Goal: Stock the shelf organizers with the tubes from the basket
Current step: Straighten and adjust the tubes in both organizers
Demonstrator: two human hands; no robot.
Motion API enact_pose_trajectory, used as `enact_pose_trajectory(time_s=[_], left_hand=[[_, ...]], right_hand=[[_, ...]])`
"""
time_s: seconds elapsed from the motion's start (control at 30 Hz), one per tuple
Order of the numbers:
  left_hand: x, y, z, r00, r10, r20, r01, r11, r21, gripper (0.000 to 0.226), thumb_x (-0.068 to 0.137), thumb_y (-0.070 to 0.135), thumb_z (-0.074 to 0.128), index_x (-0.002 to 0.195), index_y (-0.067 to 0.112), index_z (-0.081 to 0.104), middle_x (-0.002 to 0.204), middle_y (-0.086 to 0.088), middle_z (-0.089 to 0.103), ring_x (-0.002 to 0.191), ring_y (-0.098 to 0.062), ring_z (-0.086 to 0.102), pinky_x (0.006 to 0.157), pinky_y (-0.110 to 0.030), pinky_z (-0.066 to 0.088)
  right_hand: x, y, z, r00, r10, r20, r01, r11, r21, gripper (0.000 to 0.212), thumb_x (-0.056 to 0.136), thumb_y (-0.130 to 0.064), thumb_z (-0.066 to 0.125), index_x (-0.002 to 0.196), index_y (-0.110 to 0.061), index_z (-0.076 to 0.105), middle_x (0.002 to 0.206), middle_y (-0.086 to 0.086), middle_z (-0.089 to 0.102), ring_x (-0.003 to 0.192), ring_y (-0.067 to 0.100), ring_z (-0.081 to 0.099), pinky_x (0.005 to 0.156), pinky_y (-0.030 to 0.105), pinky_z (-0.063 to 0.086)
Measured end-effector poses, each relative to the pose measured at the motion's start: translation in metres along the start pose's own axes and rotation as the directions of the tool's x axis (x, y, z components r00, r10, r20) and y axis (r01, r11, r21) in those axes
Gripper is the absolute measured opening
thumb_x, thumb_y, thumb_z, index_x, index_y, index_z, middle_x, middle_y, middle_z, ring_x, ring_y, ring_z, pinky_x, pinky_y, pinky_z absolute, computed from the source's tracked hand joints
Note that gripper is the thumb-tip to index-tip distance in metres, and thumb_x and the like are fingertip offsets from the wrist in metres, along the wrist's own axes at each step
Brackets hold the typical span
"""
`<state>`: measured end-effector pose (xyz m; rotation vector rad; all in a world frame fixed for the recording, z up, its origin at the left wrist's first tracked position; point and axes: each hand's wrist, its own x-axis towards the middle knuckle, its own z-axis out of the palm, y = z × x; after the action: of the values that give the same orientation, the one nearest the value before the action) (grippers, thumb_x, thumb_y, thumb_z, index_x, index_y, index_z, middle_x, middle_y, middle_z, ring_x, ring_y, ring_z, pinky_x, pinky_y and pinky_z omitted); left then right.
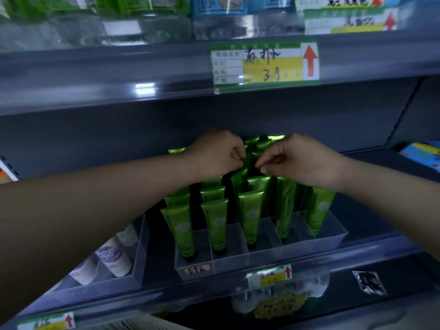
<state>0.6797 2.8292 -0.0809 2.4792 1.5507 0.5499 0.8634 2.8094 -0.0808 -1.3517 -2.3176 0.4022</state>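
Mostly upright tubes (251, 217) (caps (252, 246) down)

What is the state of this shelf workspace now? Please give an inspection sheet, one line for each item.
Surface: dark shelf behind a clear front rail.
Job's things: green tubes stand cap down in rows in a clear organizer; the basket is not in view.
Clutter: white and purple tubes in a second organizer to the left; a foil packet on the shelf below.
Grippers: left hand and right hand are above the rear tube tops, fingers curled; whether they pinch a tube cannot be told.
Cables: nothing seen.
Surroundings: price label with a red arrow on the shelf edge above.
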Motion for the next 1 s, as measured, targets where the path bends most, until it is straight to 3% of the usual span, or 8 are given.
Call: enact_pose_trajectory(time_s=[0.13,0.23,0.4,0.57,0.83,1.0], left_hand=[[0.007,0.009,0.010,1.000,-0.002,0.016,0.001,0.999,0.049,0.020,0.076,0.019,0.073,0.094,0.013,0.070,0.091,-0.002,0.071,0.087,-0.014,0.065,0.078,-0.025,0.051],[0.011,0.011,0.015,0.998,-0.042,0.052,0.035,0.991,0.133,0.024,0.073,0.020,0.076,0.094,0.010,0.070,0.092,-0.004,0.070,0.087,-0.017,0.064,0.078,-0.031,0.052],[0.013,0.008,0.020,0.991,-0.076,0.106,0.052,0.974,0.219,0.030,0.074,0.011,0.073,0.103,0.011,0.069,0.101,-0.005,0.069,0.094,-0.020,0.063,0.078,-0.025,0.049],[0.015,0.006,0.025,0.995,-0.066,0.077,0.047,0.973,0.227,0.028,0.078,0.001,0.063,0.102,0.013,0.069,0.104,-0.005,0.068,0.097,-0.020,0.062,0.073,-0.020,0.041],[0.016,0.004,0.026,0.999,-0.007,0.046,-0.004,0.968,0.252,0.023,0.077,-0.001,0.058,0.090,0.015,0.068,0.097,-0.005,0.068,0.089,-0.021,0.063,0.074,-0.028,0.050],[0.014,0.002,0.028,0.999,0.024,0.026,-0.030,0.966,0.255,0.023,0.077,0.000,0.058,0.091,0.015,0.067,0.095,-0.003,0.068,0.088,-0.019,0.062,0.065,-0.020,0.036]], right_hand=[[-0.008,0.006,0.008,0.998,-0.002,0.057,0.002,1.000,0.000,0.013,0.080,-0.021,0.071,0.092,-0.025,0.074,0.072,-0.020,0.062,0.069,-0.012,0.055,0.066,0.001,0.040],[-0.011,0.006,0.017,0.996,-0.027,0.083,0.028,1.000,-0.010,0.017,0.079,-0.021,0.072,0.096,-0.023,0.074,0.082,-0.012,0.069,0.075,-0.005,0.059,0.072,0.009,0.046],[-0.011,0.006,0.029,0.994,-0.048,0.095,0.054,0.997,-0.062,0.019,0.081,-0.020,0.071,0.099,-0.020,0.074,0.089,-0.005,0.071,0.079,0.003,0.059,0.071,0.013,0.044],[-0.012,0.009,0.034,0.998,-0.011,0.062,0.010,1.000,0.019,0.012,0.081,-0.016,0.071,0.092,-0.018,0.075,0.064,-0.022,0.054,0.059,-0.007,0.051,0.055,0.000,0.038],[-0.012,0.010,0.036,0.999,0.008,0.039,-0.011,0.998,0.065,0.009,0.080,-0.016,0.071,0.089,-0.018,0.075,0.060,-0.023,0.054,0.054,-0.012,0.053,0.054,0.001,0.039],[-0.011,0.008,0.033,0.998,-0.013,0.060,0.013,1.000,0.001,0.013,0.079,-0.016,0.072,0.092,-0.018,0.076,0.066,-0.020,0.055,0.059,-0.010,0.050,0.057,-0.003,0.036]])
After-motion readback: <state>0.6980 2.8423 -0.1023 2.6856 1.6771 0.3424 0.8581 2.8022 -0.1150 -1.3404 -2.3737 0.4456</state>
